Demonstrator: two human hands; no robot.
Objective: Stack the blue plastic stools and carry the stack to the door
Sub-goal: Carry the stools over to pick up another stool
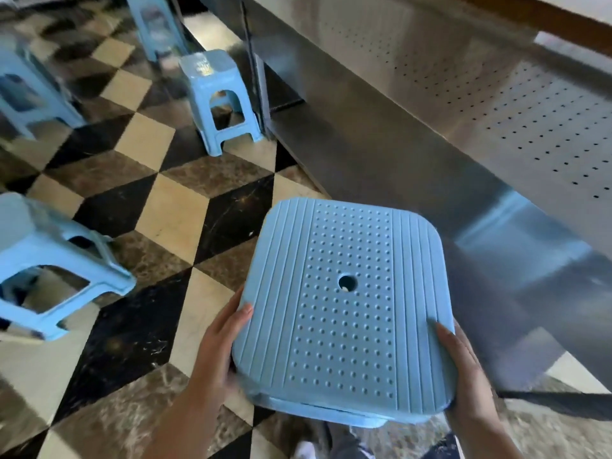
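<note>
I hold a blue plastic stool (344, 309) in front of me, seat up, its dotted and ribbed top with a centre hole facing the camera. My left hand (220, 346) grips its left edge, thumb on top. My right hand (463, 369) grips its right edge, thumb on the seat. A second rim shows under the seat's near edge. Another blue stool (218, 94) stands on the floor ahead by the metal counter. A further one (49, 260) stands at the left, and two more (26, 91) (152, 21) sit farther back.
A long stainless steel counter (430, 111) with a perforated panel runs along the right side. The floor (172, 213) is checkered black, cream and brown tile. My shoes (308, 450) show at the bottom edge.
</note>
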